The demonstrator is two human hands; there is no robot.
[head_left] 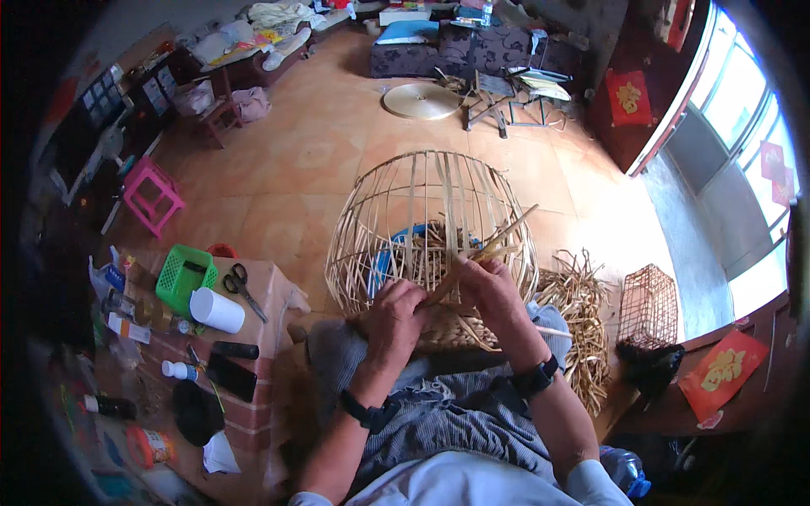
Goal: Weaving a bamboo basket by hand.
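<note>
An open basket frame of pale thin ribs [337, 282] stands against my knees, its near side on my lap closely woven. Between my hands runs a tan dried plant strand [441, 289], lying across that woven part. My left hand [396, 314] is closed on the strand's left part. To its right, my right hand [496, 297] pinches the same strand, and loose ends stick up past its fingers toward the upper right. My fingers partly hide the weave below. Through the ribs a blue container [384, 261] with brown strands shows.
A heap of dried strands [586, 325] lies right of my knees, beside a wire-like basket [650, 304]. On the left, a table [266, 346] holds scissors [240, 282], a green basket [177, 282], a white cup [217, 309] and a phone [232, 377]. A pink stool [152, 196] stands beyond.
</note>
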